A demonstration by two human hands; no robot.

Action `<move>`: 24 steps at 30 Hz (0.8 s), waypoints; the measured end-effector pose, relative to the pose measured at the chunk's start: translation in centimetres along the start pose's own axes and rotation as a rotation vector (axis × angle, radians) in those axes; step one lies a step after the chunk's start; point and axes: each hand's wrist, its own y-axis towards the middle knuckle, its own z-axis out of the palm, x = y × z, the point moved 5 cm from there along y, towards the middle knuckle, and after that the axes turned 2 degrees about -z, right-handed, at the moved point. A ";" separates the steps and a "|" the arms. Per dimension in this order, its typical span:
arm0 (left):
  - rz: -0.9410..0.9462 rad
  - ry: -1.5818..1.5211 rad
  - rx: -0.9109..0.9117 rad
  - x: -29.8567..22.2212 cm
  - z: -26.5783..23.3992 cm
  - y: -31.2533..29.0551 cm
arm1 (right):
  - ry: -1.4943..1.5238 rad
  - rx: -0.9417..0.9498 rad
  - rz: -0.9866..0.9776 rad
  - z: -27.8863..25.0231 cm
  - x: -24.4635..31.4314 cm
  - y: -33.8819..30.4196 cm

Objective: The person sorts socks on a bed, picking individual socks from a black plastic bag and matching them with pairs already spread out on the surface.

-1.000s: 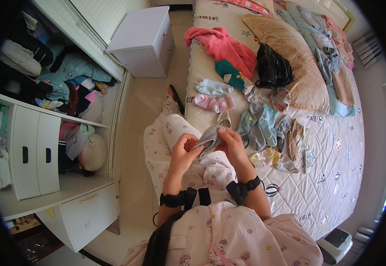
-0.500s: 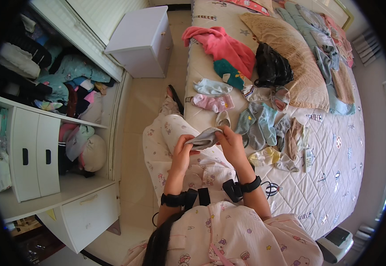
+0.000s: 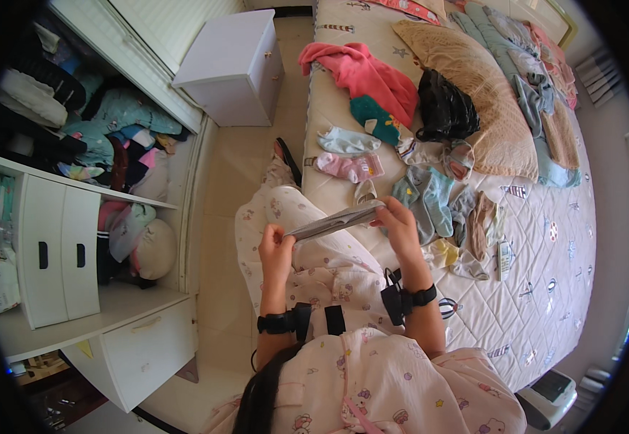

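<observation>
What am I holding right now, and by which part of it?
A grey sock: your left hand grips one end, your right hand the opposite end. Which end is the cuff isn't clear.

At the left edge of the bed (image 3: 528, 311), the left hand (image 3: 276, 252) and the right hand (image 3: 401, 228) are pinching opposite ends of a stretched grey sock (image 3: 336, 222). On the bed, loose socks (image 3: 439, 199), a black bag (image 3: 444, 108) and a tan pillow (image 3: 504, 126) are lying, and left of the bed a white cabinet (image 3: 224, 61) is standing.
</observation>
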 end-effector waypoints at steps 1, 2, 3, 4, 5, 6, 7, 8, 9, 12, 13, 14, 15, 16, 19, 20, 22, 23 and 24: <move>0.001 0.000 0.000 0.2 0.0 0.0 | 0.006 0.025 0.017 -0.4 0.1 0.2; -0.011 -0.005 0.022 0.3 0.2 0.0 | 0.006 0.024 0.016 -0.2 -0.1 0.4; -0.023 -0.011 0.043 0.3 0.5 -0.1 | -0.033 0.054 0.013 0.3 -0.4 0.6; 0.001 0.004 0.075 0.5 1.3 -0.1 | -0.073 0.083 0.009 0.8 -0.8 0.8; 0.002 0.003 0.076 0.6 2.2 0.0 | -0.074 0.082 0.008 1.1 -1.0 1.3; -0.025 -0.024 0.181 0.7 3.6 0.2 | -0.060 0.100 0.058 1.6 -1.6 2.2; -0.049 -0.053 0.287 0.5 4.8 0.4 | -0.047 0.118 0.105 1.9 -2.0 3.1; -0.119 -0.074 0.350 1.2 5.6 0.9 | -0.005 0.096 0.063 1.8 -2.3 4.4; -0.131 -0.042 0.397 1.9 6.1 1.6 | -0.005 0.099 0.065 1.6 -2.6 5.6; -0.143 -0.016 0.437 2.2 7.5 2.5 | -0.108 0.089 0.115 0.2 -3.4 8.9; -0.185 -0.073 0.363 2.5 7.3 2.9 | -0.107 0.087 0.111 -0.2 -3.8 9.7; -0.227 -0.129 0.289 3.0 7.1 3.3 | -0.279 0.195 0.078 -0.1 -4.2 10.4; -0.230 -0.130 0.298 3.3 7.4 3.4 | -0.454 0.294 0.050 -0.2 -4.5 10.8; -0.238 -0.182 0.245 3.7 7.1 3.5 | -0.657 0.325 0.016 -0.6 -4.7 11.3; -0.256 -0.288 0.189 4.6 6.2 3.9 | -0.623 0.505 0.253 -0.4 -6.6 11.5; -0.270 -0.313 0.215 4.8 6.1 3.9 | -0.619 0.507 0.257 -0.3 -6.9 11.6; -0.284 -0.336 0.246 4.8 6.1 3.9 | -0.504 0.522 0.359 -0.6 -8.5 11.9; -0.300 -0.351 0.250 4.8 6.2 3.9 | -0.501 0.518 0.362 -0.8 -9.2 12.1; -0.316 -0.367 0.251 4.8 6.2 3.9 | -0.688 0.504 0.121 -0.7 -8.7 12.6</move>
